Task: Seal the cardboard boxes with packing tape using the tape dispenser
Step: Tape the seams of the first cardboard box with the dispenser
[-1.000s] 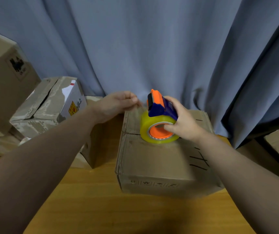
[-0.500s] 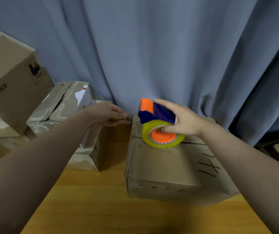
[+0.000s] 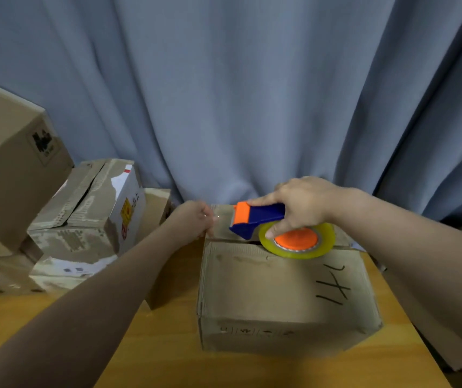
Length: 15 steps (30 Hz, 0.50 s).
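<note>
Centrally, before a blue curtain (image 3: 224, 93) and on a wooden table (image 3: 168, 359), the cardboard box (image 3: 280, 298) sits with its flap seam running left to right. The tape dispenser (image 3: 280, 231) lies low over that seam, gripped by the right hand (image 3: 302, 205) so tape can feed along it. At the box's left edge, the left hand (image 3: 193, 219) appears to pinch the tape end (image 3: 218, 219), anchoring it.

A blue-grey curtain (image 3: 252, 93) hangs in vertical folds across the whole far side, its lower edge dropping behind the far edge of the orange-brown wooden table (image 3: 168, 359).
</note>
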Motion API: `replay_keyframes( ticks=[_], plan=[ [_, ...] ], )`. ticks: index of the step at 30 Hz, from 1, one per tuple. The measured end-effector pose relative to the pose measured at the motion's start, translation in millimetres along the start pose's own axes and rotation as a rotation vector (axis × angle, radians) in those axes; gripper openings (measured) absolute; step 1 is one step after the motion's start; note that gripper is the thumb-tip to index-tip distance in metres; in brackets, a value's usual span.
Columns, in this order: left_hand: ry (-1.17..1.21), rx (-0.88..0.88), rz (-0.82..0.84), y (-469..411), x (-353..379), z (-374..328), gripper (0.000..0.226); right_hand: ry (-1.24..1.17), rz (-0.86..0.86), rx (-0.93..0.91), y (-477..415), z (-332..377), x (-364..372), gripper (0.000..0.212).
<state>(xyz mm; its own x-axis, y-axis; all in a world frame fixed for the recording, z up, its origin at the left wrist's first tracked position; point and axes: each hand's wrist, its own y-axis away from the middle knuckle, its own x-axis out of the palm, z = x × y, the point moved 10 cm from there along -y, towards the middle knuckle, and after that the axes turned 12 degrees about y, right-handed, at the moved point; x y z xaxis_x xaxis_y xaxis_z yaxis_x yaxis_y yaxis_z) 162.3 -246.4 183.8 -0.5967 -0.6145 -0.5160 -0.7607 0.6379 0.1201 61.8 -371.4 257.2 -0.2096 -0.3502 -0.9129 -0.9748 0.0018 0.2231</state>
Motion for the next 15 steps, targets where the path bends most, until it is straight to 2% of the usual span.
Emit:
replay_keyframes(
  ticks=[3,6,10,13,15],
  plan=[
    [-0.051,-0.004,-0.028,5.7,-9.4,17.6,0.017,0.024,0.028,0.011,2.4,-0.4,10.9,0.074],
    [0.019,-0.053,-0.043,11.4,-24.7,44.2,0.013,0.031,0.067,0.026,3.0,0.1,24.1,0.073],
    [0.06,-0.132,-0.012,10.8,-23.1,71.2,0.009,0.11,0.001,-0.013,-6.7,19.0,23.7,0.065],
    [0.1,-0.181,-0.039,4.9,-20.5,84.3,0.017,0.133,-0.001,-0.018,-19.4,29.0,23.9,0.061],
    [0.082,-0.204,-0.04,2.6,-18.4,90.8,0.014,0.129,0.008,-0.018,-25.5,31.4,24.9,0.058]
  ],
)
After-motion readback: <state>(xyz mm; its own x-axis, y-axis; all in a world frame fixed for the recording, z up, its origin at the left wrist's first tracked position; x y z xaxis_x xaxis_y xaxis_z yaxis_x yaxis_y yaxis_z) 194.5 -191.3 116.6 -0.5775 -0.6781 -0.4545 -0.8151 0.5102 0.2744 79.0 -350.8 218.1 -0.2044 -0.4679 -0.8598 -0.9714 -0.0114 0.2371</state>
